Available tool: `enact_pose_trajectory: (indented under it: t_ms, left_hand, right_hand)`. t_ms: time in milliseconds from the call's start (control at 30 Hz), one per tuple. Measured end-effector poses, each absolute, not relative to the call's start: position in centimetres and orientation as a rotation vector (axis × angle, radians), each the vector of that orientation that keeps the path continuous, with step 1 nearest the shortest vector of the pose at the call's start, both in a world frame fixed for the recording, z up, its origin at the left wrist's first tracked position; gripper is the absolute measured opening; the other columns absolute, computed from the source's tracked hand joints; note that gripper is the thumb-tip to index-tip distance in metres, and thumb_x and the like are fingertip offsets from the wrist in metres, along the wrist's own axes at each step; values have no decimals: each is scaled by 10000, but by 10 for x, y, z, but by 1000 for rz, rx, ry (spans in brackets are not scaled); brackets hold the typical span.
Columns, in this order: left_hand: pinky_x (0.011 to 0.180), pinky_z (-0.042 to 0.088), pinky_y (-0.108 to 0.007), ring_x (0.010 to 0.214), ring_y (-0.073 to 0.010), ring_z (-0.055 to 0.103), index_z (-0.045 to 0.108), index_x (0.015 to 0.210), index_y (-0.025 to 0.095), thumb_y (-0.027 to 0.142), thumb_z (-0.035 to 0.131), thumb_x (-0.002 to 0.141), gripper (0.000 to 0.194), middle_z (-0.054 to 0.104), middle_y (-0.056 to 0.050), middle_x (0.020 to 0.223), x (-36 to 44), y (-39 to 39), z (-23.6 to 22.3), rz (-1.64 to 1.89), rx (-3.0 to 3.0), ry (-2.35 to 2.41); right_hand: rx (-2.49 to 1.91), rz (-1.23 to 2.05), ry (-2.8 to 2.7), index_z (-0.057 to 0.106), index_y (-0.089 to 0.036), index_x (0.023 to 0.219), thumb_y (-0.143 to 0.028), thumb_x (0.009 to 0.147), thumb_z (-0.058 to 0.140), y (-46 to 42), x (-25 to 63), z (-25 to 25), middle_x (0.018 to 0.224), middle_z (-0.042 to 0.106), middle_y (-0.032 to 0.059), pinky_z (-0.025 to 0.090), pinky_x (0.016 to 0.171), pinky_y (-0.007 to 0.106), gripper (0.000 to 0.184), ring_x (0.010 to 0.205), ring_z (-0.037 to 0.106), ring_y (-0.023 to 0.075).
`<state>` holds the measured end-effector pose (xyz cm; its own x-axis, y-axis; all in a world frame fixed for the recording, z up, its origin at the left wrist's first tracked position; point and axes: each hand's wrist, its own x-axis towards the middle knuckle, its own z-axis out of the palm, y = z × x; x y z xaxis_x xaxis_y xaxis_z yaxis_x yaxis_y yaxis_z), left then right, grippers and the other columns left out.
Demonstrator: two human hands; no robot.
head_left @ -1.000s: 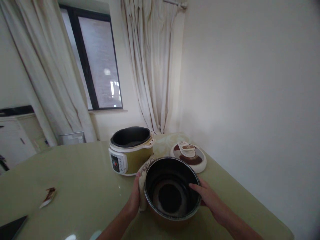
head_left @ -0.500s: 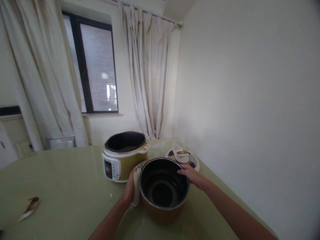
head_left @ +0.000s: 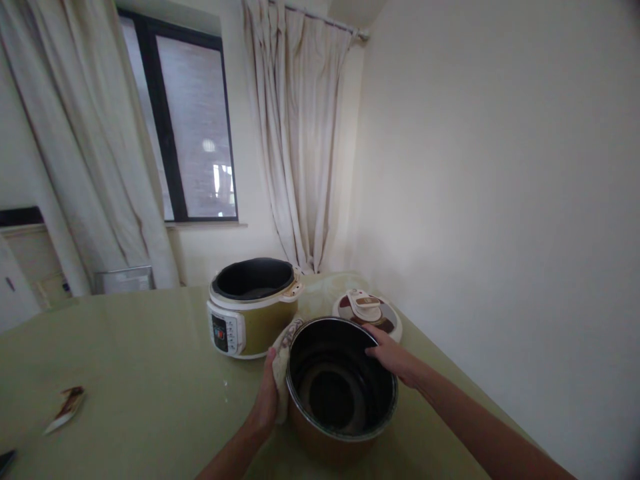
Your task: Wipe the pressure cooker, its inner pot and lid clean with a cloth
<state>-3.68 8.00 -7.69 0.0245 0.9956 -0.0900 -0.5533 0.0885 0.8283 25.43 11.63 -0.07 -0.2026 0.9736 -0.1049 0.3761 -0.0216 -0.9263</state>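
An inner pot (head_left: 345, 383) with a black inside and a brownish outside is tilted toward me over the table. My right hand (head_left: 393, 353) grips its far right rim, thumb inside. A pale patterned cloth (head_left: 282, 380) is pressed against the pot's left side by my left hand (head_left: 265, 393); its fingers are partly hidden behind the cloth. Just behind on the left stands the green and white electric cooker (head_left: 260, 327), uncovered, its control panel facing left front. The cooker's round lid (head_left: 367, 310) lies on the table behind my right hand.
The green table (head_left: 150, 373) runs up to a wall (head_left: 500, 200) on the right. A small white and brown scoop-like item (head_left: 67, 408) lies at the left, with a dark object (head_left: 7, 460) at the corner. Curtains (head_left: 305, 133) and a window (head_left: 195, 127) are behind.
The inner pot has come closer to me and slightly right, with both hands on it. More of the patterned cloth shows. The view has shifted a little.
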Motion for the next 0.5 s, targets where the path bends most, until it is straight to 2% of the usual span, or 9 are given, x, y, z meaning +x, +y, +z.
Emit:
enact_pose_trajectory:
  t_ms: [133,267,400,500]
  left_hand:
    - [1346,169,-483,1476,-374,513,815,1103,171,672,685,835,584,812,-90,1205,-34,92,-51,1375,703,827]
    - [1325,222,-508,1432,-391,551,813,1073,140,613,663,863,539,827,-96,1122,-37,96,-39,1296,706,812]
    - [1293,297,-476,1418,-366,566,814,1089,194,619,672,858,505,829,-63,1113,-42,97,-35,1177,773,773]
    - [1262,336,-507,1354,-385,610,810,1056,178,662,711,810,552,829,-82,1096,-43,101,-38,1127,770,726]
  right_hand:
    - [-1428,1138,-1764,669,-222,1272,-162,664,581,120,253,2,1309,704,63,499,1068,429,618,1242,627,296]
    - [-1449,1026,-1881,690,-213,1299,-178,708,604,123,247,4,1366,679,83,426,1147,451,598,1293,592,313]
    - [-1337,1065,-2041,698,-237,1326,-197,755,628,127,241,10,1292,705,66,441,1127,442,576,1241,624,304]
    - [-1335,1043,-2068,696,-245,1329,-201,764,640,130,238,10,1262,715,61,457,1107,431,569,1210,636,296]
